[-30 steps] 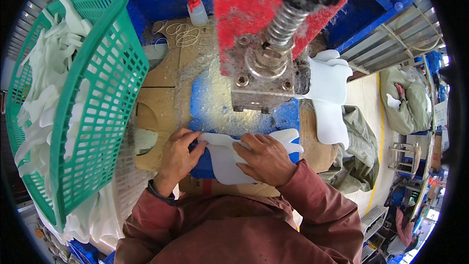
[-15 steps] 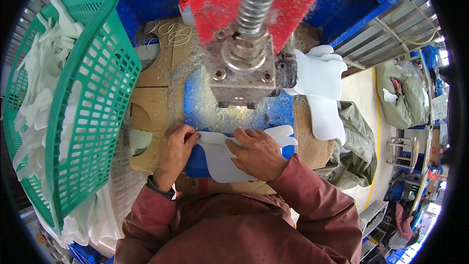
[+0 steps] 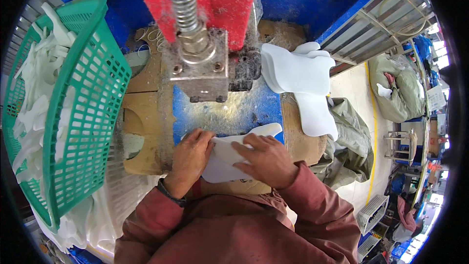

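White sheet (image 3: 229, 159) lies flat under both hands: left hand (image 3: 189, 159) and right hand (image 3: 264, 159), fingers spread, pressing it down.

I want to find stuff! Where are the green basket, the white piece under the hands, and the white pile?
green basket (image 3: 93, 98), head view, mesh side wall
white piece (image 3: 225, 159), head view, middle
white pile (image 3: 298, 71), head view, top sheet

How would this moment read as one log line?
left hand: pressing white sheet | right hand: pressing it too | sheet: on blue bed, before press head
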A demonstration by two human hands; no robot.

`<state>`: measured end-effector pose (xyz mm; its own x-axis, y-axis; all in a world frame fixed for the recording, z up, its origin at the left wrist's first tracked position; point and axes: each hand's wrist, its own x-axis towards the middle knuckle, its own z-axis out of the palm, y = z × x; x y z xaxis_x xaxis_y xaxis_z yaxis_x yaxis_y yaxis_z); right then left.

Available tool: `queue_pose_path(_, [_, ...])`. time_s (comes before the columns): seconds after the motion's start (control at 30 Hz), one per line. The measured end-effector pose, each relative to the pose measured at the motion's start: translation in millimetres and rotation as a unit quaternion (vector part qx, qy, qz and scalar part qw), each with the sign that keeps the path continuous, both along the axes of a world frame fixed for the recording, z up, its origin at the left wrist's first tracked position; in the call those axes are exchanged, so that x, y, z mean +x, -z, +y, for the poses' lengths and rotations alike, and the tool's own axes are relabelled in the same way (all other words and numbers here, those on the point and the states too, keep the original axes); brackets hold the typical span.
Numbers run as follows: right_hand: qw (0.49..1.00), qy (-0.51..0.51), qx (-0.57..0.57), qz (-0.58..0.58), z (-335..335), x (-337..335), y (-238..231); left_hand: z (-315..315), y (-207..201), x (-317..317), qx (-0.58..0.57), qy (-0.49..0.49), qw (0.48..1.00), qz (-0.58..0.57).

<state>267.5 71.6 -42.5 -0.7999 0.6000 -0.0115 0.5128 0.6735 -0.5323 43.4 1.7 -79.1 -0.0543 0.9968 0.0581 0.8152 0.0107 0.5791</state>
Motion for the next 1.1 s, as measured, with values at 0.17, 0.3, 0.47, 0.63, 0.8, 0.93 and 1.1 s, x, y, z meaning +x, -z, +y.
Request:
queue_pose_path(0.17, [0.951, 0.195, -0.191, 0.142, -1, 41, 3, -7, -8, 4, -0.007, 0.033, 0.999, 0.004])
queue_pose_path(0.3, [0.935, 0.236, -0.159, 0.212, 5, 38, 15, -9, -9, 11, 0.017, 0.026, 0.999, 0.027])
queue_pose_path(0.47, [0.942, 0.246, -0.081, 0.213, 18, 27, 25, -9, -4, 17, 0.029, -0.003, 0.999, 0.045])
queue_pose_path(0.63, [0.952, 0.236, -0.047, 0.19, 23, 22, 37, -9, 0, 20, 0.031, -0.021, 0.998, 0.041])
queue_pose_path(0.8, [0.964, 0.202, -0.007, 0.176, 26, 23, 49, -8, 1, 20, 0.022, -0.02, 0.999, 0.045])
queue_pose_path(0.93, [0.969, 0.188, 0.009, 0.158, 28, 22, 54, -8, 1, 19, 0.027, -0.018, 0.998, 0.055])
queue_pose_path(1.1, [0.977, 0.178, 0.009, 0.115, 29, 22, 57, -6, 3, 19, 0.027, -0.017, 0.998, 0.05])
